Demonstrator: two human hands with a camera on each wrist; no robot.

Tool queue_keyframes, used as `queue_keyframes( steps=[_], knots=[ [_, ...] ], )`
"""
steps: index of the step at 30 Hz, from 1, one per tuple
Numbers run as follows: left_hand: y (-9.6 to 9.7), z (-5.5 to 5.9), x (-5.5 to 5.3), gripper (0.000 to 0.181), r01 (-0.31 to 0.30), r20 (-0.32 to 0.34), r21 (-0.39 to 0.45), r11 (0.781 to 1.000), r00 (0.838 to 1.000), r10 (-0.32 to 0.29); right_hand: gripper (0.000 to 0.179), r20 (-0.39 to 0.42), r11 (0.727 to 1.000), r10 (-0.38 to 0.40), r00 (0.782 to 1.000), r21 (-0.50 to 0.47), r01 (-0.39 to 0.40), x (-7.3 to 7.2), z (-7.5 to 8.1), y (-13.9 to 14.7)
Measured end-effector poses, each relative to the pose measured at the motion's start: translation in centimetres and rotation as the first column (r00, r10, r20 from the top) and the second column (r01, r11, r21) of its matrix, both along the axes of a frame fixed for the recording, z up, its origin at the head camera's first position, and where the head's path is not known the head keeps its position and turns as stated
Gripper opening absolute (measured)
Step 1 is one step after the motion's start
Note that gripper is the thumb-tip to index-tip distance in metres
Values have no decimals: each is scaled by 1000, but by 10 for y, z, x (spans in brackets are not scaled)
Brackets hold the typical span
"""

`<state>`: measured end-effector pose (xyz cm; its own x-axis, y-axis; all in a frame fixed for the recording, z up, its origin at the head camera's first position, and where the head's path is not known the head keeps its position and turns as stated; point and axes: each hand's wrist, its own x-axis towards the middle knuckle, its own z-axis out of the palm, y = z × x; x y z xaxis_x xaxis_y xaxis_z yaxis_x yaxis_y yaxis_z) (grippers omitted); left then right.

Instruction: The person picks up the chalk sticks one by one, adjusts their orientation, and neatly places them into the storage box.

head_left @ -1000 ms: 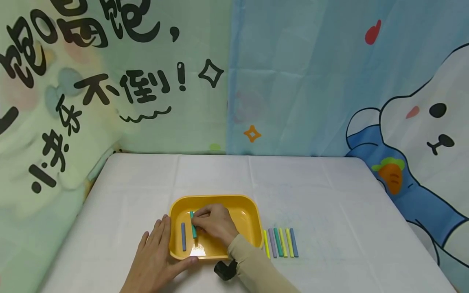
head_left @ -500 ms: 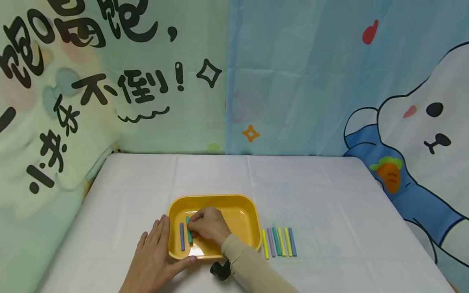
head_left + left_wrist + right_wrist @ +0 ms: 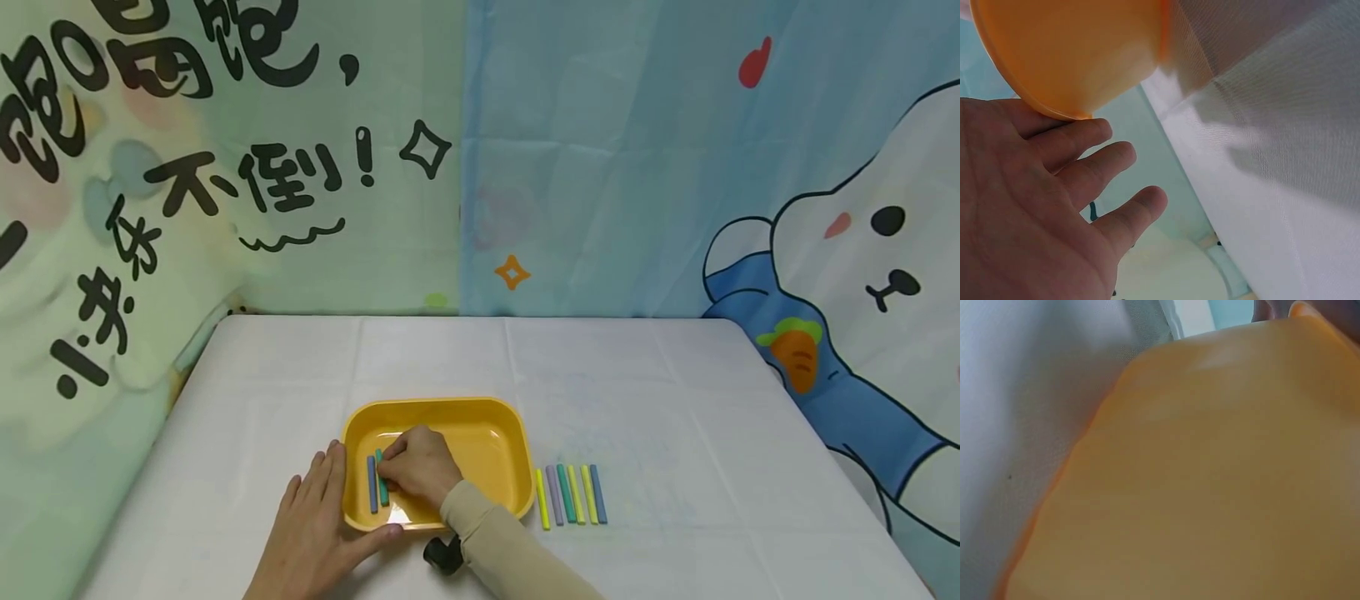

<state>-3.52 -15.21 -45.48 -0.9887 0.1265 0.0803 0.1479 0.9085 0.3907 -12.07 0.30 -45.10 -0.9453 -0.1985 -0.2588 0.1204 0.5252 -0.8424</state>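
A yellow tray point(image 3: 491, 446) stands on the white-covered table. Inside it, towards the left, a blue chalk stick point(image 3: 372, 487) lies lengthwise. Just right of that stick, my right hand point(image 3: 423, 468) pinches a green chalk stick point(image 3: 384, 495) within the tray; the fingers partly cover it. My left hand point(image 3: 311, 521) rests along the tray's left side with fingers straight and the thumb at the near edge. In the left wrist view, the fingers of the left hand point(image 3: 1054, 181) touch the tray rim. The right wrist view is filled by the tray's outer side point(image 3: 1179, 462); the chalk is hidden there.
Right of the tray, several chalk sticks point(image 3: 572, 495) in yellow, purple, green and blue lie in a row on the tablecloth point(image 3: 712, 467). A black wrist camera point(image 3: 443, 555) sits beneath the right wrist. A printed curtain point(image 3: 600, 167) hangs behind the table.
My right hand has carried the green chalk stick leftward and slightly nearer, up beside the blue one. The left hand stays at the tray's side, and the view has shifted slightly.
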Motion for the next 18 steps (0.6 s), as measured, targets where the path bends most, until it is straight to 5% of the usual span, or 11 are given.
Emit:
queue_keyframes(
  steps=[13, 18],
  knots=[
    [0, -1, -1, 122, -4, 1, 7, 1000, 1000, 4, 8, 17, 1000, -17, 1000, -4, 18, 2, 3, 1],
    [1, 0, -2, 124, -15, 49, 9, 1000, 999, 14, 11, 36, 999, -10, 999, -52, 12, 3, 6, 4]
  ],
)
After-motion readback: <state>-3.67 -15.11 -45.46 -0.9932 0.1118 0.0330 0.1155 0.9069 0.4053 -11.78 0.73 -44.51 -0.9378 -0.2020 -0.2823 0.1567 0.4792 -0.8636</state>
